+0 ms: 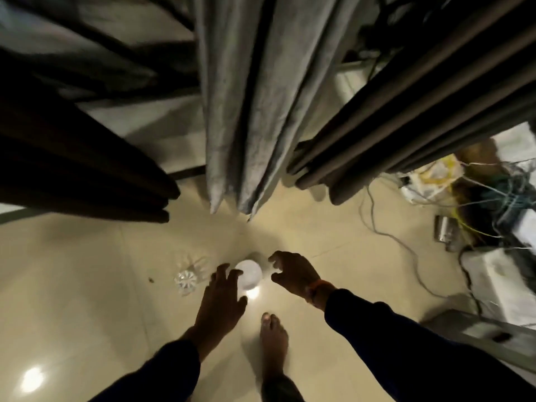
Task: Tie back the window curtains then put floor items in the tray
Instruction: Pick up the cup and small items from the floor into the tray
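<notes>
White cup [249, 274] stands on floor [87, 285] between left hand [222, 303] and right hand [293, 274]; both spread, empty. Cup base hidden.

Floor [87, 285]: glossy beige tile. Centre curtain [246, 111]: grey; side curtains [406, 111]: dark brown. Cup [249, 273]: white. Glass [188, 275]: clear, ribbed. Sleeves [406, 343]: dark navy. Wristband [314, 287]: orange

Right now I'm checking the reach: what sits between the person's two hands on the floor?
In the head view, a white bowl-like dish sits on the tiled floor between the left hand and right hand, neither touching it.
</notes>
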